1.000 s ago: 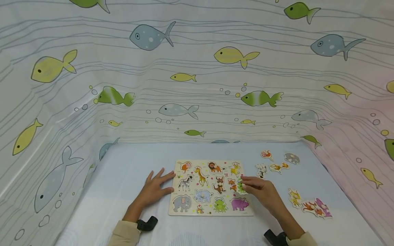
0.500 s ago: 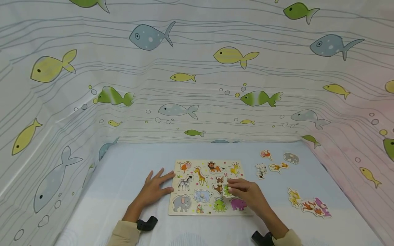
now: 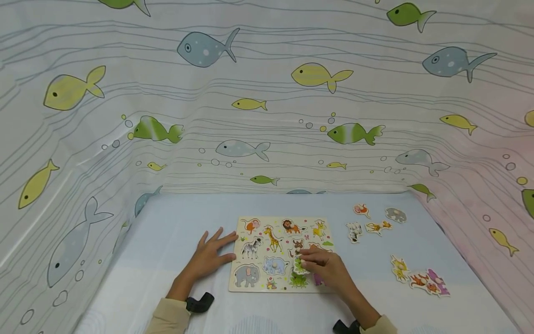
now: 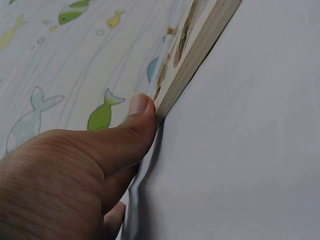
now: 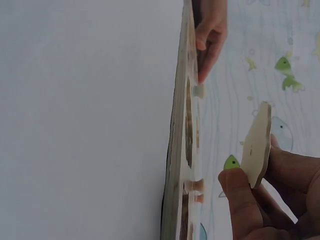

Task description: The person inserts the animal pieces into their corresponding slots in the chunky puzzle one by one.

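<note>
My right hand (image 3: 327, 270) pinches a green frog puzzle piece (image 3: 299, 264) by thumb and fingers, above the lower right part of the animal puzzle board (image 3: 267, 220). The piece overlaps the printed frog (image 3: 298, 281) below it. In the right wrist view, the plain wooden back of the frog piece (image 5: 256, 145) shows, tilted up and apart from the board. Along the board's left edge, my left hand (image 3: 212, 254) rests with fingers spread; its thumb (image 4: 140, 107) touches the board's edge in the left wrist view. A light blue animal piece (image 3: 274, 266) with a knob sits in the board.
Loose monkey (image 3: 361, 210), elephant (image 3: 395, 214), zebra (image 3: 354, 232) and giraffe (image 3: 378, 226) pieces lie right of the board. Nearer the front right are a yellow piece (image 3: 399, 268), overlapping orange pieces (image 3: 421, 281) and a purple piece (image 3: 437, 279). A fish-patterned cloth (image 3: 267, 125) rises behind.
My right hand has carried the frog piece leftward and down, from the board's right edge to above the printed frog. The left hand has stayed in place.
</note>
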Motion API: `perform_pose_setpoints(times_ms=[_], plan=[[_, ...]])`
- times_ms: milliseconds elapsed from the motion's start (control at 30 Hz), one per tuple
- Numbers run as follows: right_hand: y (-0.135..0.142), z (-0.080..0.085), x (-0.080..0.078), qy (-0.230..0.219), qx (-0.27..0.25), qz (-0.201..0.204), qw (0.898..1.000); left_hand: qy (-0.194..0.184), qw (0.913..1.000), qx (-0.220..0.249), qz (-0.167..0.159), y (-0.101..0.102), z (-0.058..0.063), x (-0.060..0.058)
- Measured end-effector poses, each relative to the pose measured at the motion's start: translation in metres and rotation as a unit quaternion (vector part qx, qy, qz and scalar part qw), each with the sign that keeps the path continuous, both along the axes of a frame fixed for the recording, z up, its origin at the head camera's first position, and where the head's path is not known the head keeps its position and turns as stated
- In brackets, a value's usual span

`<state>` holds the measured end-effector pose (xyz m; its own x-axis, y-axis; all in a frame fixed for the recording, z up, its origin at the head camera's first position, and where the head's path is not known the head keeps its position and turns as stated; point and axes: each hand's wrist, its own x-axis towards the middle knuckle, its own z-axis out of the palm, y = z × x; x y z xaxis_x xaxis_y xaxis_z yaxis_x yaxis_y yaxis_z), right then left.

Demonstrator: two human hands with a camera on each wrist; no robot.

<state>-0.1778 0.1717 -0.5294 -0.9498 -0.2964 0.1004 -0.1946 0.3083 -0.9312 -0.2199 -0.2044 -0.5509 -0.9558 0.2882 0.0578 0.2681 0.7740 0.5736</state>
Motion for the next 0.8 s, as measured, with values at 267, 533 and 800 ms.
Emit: perform_pose_setpoints(times_ms=[267, 533, 800], plan=[[-0.005, -0.009, 0.003, 0.014, 0.011, -0.015, 1.000, 0.010, 0.9999, -0.003, 0.000, 0.000, -0.002, -0.001], [-0.013, -0.011, 0.008, 0.019, 0.037, -0.042, 0.998, 0.004, 1.0000, 0.001, -0.001, -0.001, 0.000, 0.000], [-0.015, -0.020, 0.011, 0.089, 0.083, -0.052, 0.991, 0.009, 0.9999, -0.007, -0.006, -0.002, 0.000, -0.002]])
